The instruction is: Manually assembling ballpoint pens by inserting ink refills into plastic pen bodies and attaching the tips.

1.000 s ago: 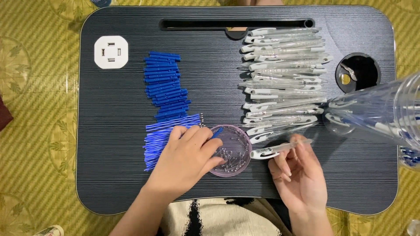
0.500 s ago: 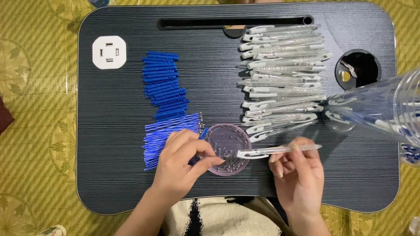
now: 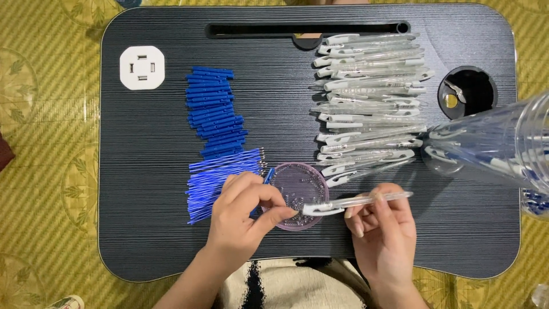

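Hands at the near edge of a dark grey wood-grain lap table (image 3: 148, 189) with rounded corners, seen from above. Left hand (image 3: 243, 220) reaches in from the lower left; thumb and forefinger pinched together over the small round violet-tinted clear dish (image 3: 297, 186), tips at its near rim. What sits between the fingertips is too small to tell. Dish holds a scatter of tiny pale bits, probably springs, not certain.

Right hand (image 3: 380, 232) comes up from the lower right, its grip clamped on a clear plastic pen barrel with white clip end (image 3: 354, 202). Barrel lies nearly level, clip end pointing left and reaching over the right rim of the dish, close to the left fingertips.

Left of the dish: bundle of thin blue ink refills (image 3: 220, 174), fanned slightly, metal tips toward the dish; the left hand covers part of it. Above that, a stack of short blue plastic caps (image 3: 214, 109). Right of centre, a tall pile of clear pen barrels with white clips (image 3: 369, 97), running from the slot at the far edge down to just beside the dish.

Far left corner: white octagonal socket block (image 3: 142, 67). Right side: round black cup recess (image 3: 468, 91) with small metal bits inside. Large clear plastic jar (image 3: 503, 146) lies on its side at the right edge, mouth facing the pile, pens inside. Yellow patterned mat (image 3: 46, 143) under the table.
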